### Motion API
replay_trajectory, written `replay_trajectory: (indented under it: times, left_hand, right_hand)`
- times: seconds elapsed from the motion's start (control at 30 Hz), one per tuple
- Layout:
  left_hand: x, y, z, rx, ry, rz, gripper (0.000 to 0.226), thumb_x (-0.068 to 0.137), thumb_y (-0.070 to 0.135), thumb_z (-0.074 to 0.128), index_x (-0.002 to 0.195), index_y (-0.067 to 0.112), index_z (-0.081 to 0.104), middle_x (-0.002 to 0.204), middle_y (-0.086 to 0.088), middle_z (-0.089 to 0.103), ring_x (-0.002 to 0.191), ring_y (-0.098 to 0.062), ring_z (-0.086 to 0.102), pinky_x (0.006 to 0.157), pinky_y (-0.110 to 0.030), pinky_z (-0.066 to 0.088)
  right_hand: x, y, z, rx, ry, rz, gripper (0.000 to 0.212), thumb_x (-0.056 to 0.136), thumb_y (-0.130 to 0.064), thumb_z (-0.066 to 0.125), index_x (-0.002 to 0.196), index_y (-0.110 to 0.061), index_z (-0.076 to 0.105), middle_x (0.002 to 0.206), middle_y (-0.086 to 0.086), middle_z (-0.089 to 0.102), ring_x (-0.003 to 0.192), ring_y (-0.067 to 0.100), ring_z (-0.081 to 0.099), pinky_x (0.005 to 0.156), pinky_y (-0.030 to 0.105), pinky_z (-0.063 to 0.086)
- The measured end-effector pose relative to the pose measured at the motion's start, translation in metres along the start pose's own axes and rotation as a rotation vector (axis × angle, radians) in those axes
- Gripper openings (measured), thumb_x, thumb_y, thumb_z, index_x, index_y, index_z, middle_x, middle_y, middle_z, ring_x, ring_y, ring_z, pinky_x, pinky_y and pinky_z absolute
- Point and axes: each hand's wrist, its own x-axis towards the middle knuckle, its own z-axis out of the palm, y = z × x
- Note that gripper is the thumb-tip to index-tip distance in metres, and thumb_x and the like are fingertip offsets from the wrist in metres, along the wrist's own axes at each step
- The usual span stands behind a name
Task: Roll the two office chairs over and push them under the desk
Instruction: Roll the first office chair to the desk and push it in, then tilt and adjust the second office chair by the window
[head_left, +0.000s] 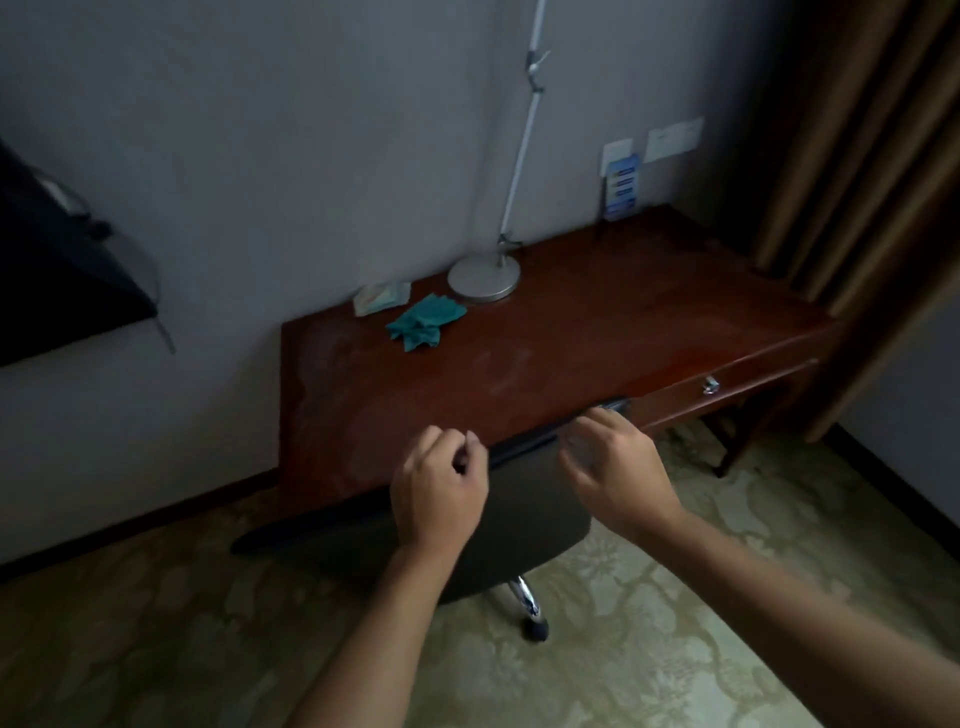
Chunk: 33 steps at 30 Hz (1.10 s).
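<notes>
Hovering over the chair back, both hands hold nothing. Left hand (439, 493) sits above the backrest's top edge, fingers curled loosely inward, thumb near the index tip; can't tell if it touches the chair. Right hand (618, 470) is near the desk's front edge, fingers bent in a loose claw w/ gaps between them, blurred at the tips, so contact w/ chair or desk can't be judged.

Only 1 office chair (524, 525) in view: dark backrest close against the front edge of the desk (597, 332), seat hidden beneath the top, 1 chrome leg w/ black caster (535, 626) showing below on the patterned carpet (675, 623). No 2nd chair visible in this view.

Desk: 1, red-brown wood, against the grey wall, w/ 1 drawer at right carrying 1 metal knob (710, 385).

On top, counted: 1 lamp (484, 278) w/ round silver base and thin jointed arm; 1 teal cloth (426, 322), crumpled, just beside the base; 1 pale packet (382, 299) near the wall, left of the cloth; 1 blue card stand (621, 187) at the back right.

Brown curtain (872, 156) hangs at right. Dark object w/ clear curved edge (57, 270) on the wall at left.
</notes>
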Motion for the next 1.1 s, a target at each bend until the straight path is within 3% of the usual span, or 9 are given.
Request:
replay_trajectory:
  times: [0.2, 0.33, 0.47, 0.8, 1.1]
  left_hand:
    - [0.003, 0.11, 0.045, -0.211, -0.173, 0.145, 0.031, 0.085, 0.023, 0.059, 0.056, 0.016, 0.051, 0.062, 0.006, 0.047, 0.055, -0.015, 0.043, 0.051, -0.029, 0.032]
    - [-0.012, 0.204, 0.08, -0.318, -0.223, 0.257, 0.029, 0.083, 0.02, 0.062, 0.056, 0.01, 0.058, 0.06, -0.004, 0.054, 0.054, -0.024, 0.051, 0.05, -0.034, 0.037]
    - [-0.036, 0.287, 0.104, -0.378, -0.313, 0.325, 0.028, 0.086, 0.021, 0.062, 0.06, 0.01, 0.063, 0.063, -0.001, 0.058, 0.057, -0.023, 0.054, 0.052, -0.032, 0.038]
    - [-0.157, 0.516, 0.162, -0.474, -0.586, 0.522, 0.029, 0.09, 0.029, 0.062, 0.066, 0.014, 0.067, 0.067, 0.002, 0.063, 0.063, -0.022, 0.06, 0.06, -0.033, 0.047]
    - [-0.292, 0.707, 0.228, -0.56, -0.884, 0.85, 0.032, 0.089, 0.037, 0.057, 0.064, 0.017, 0.062, 0.064, 0.004, 0.058, 0.062, -0.014, 0.056, 0.065, -0.033, 0.048]
  right_hand:
    - [-0.048, 0.056, -0.07, -0.023, 0.128, 0.232, 0.02, 0.086, -0.034, 0.051, 0.082, -0.021, 0.067, 0.076, -0.01, 0.062, 0.067, 0.004, 0.057, 0.06, 0.026, 0.05]
    - [-0.095, 0.1, -0.142, -0.062, 0.323, 0.365, 0.006, 0.081, -0.02, 0.065, 0.075, -0.021, 0.067, 0.068, -0.012, 0.06, 0.06, 0.004, 0.056, 0.056, 0.023, 0.046]
    - [-0.14, 0.144, -0.203, -0.072, 0.451, 0.498, 0.009, 0.082, -0.015, 0.066, 0.074, -0.019, 0.069, 0.067, -0.01, 0.064, 0.061, 0.004, 0.058, 0.058, 0.028, 0.05]
    - [-0.308, 0.247, -0.362, -0.152, 0.707, 0.76, 0.01, 0.081, -0.019, 0.067, 0.072, -0.022, 0.067, 0.062, -0.01, 0.063, 0.06, 0.008, 0.06, 0.063, 0.03, 0.052]
    - [-0.484, 0.323, -0.468, -0.179, 0.983, 1.176, 0.015, 0.084, -0.024, 0.061, 0.07, -0.024, 0.064, 0.06, -0.013, 0.062, 0.063, 0.006, 0.058, 0.062, 0.026, 0.044]
